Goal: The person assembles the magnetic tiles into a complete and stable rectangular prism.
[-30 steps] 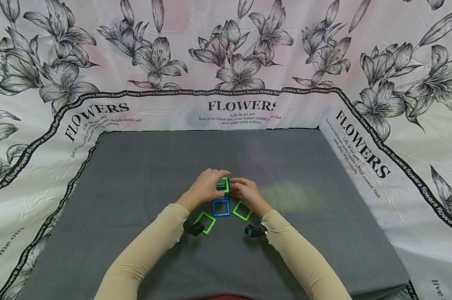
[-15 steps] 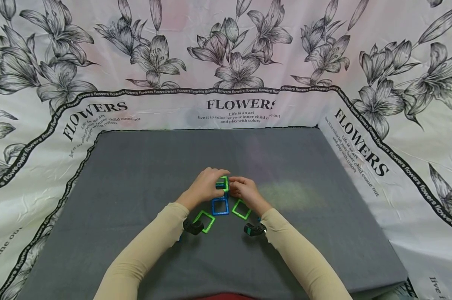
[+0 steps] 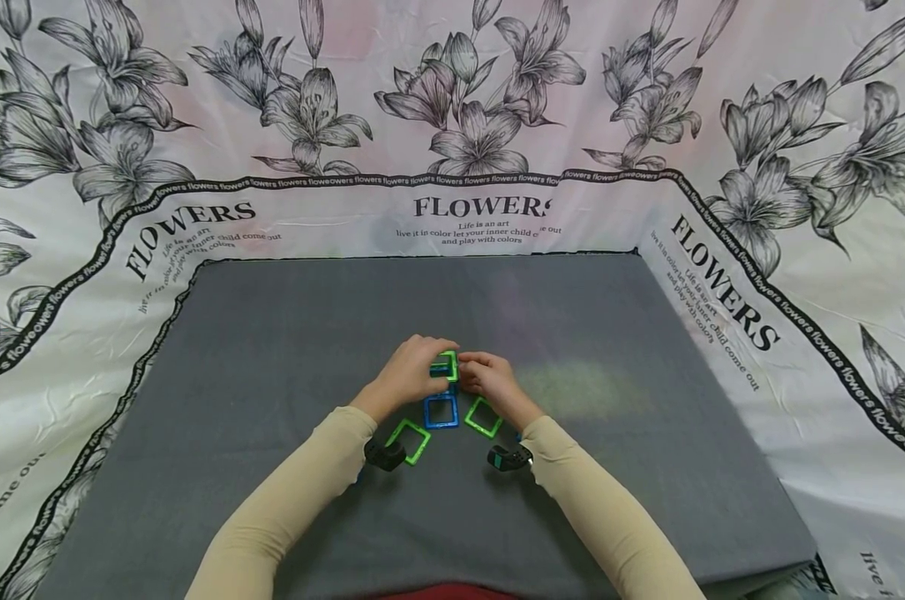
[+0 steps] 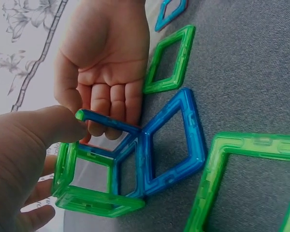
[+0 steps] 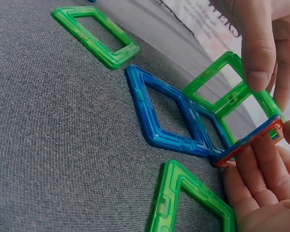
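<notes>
The magnetic-tile box [image 4: 100, 203], open-sided and made of translucent green and blue square frames, stands on the grey cloth [image 3: 310, 317] between both hands. The left hand [image 3: 410, 372] grips it, thumb at the top, fingers round the green side. The right hand [image 3: 497, 387] rests its fingers against the outside of the blue-and-red wall [image 5: 249, 141]; whether it pinches I cannot tell. A blue tile [image 4: 194, 129] lies flat, touching the base; green tiles [image 3: 422, 450] lie near either side.
</notes>
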`<state>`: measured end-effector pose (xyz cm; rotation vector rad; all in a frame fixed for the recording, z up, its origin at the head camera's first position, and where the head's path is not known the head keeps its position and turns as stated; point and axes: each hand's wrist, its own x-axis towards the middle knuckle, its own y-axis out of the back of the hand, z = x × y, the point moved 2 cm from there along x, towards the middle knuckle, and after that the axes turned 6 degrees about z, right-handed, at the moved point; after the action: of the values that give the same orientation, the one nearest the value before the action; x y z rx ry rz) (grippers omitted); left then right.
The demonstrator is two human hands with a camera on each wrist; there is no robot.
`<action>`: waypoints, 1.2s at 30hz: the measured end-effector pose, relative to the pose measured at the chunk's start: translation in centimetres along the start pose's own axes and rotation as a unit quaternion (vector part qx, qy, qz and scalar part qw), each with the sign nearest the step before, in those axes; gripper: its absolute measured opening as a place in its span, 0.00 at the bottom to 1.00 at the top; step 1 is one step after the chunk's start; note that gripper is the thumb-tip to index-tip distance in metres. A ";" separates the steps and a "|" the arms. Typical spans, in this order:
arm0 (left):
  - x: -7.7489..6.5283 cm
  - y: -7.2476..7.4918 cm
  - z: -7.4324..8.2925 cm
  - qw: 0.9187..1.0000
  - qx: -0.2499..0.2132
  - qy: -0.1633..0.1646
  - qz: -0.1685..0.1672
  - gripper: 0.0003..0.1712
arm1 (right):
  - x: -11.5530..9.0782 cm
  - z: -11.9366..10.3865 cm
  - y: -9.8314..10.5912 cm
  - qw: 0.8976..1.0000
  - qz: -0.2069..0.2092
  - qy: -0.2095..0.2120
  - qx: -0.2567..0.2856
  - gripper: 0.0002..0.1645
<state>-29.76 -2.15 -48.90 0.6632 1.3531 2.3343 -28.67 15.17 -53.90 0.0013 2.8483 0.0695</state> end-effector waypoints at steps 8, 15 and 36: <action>-0.5 -0.4 -0.5 0.997 -0.065 0.024 0.026 0.29 | 0.1 0.1 0.1 1.000 -0.002 0.003 0.004 0.21; -0.4 -0.7 -1.1 0.989 -0.113 0.079 0.045 0.24 | 0.0 0.2 0.3 1.000 -0.007 0.009 0.003 0.21; -2.7 -2.0 -4.4 0.880 -0.342 0.312 0.105 0.19 | -0.2 0.3 0.2 1.000 -0.002 0.026 -0.012 0.21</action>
<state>-29.88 -5.69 -53.10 -0.1978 0.5339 3.0842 -28.42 15.35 -54.13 -0.0110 2.8983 0.1054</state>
